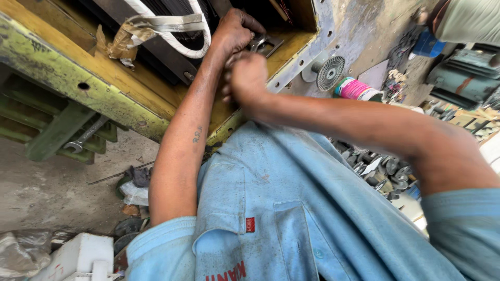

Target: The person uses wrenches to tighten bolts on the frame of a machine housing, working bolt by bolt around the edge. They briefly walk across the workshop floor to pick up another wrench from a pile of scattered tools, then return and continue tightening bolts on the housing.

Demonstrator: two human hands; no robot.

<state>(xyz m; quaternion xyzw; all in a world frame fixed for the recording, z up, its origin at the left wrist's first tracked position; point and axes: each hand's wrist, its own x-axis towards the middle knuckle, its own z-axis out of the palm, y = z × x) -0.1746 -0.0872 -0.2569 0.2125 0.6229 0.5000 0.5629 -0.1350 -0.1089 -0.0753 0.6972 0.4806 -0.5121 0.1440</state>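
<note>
My left hand reaches into the open yellow metal tank and grips a flat grey metal bracket lying near the tank's inner corner. My right hand is a closed fist just below it, over the tank's rim; what it holds is hidden by the fingers. Inside the tank a dark core wrapped with white tape sits to the left of my hands. My blue shirt fills the lower part of the view.
A spanner lies on green metal beams at left. A round finned metal disc and a pink tape roll sit at right. Several metal washers lie on the floor. Another person stands at top right.
</note>
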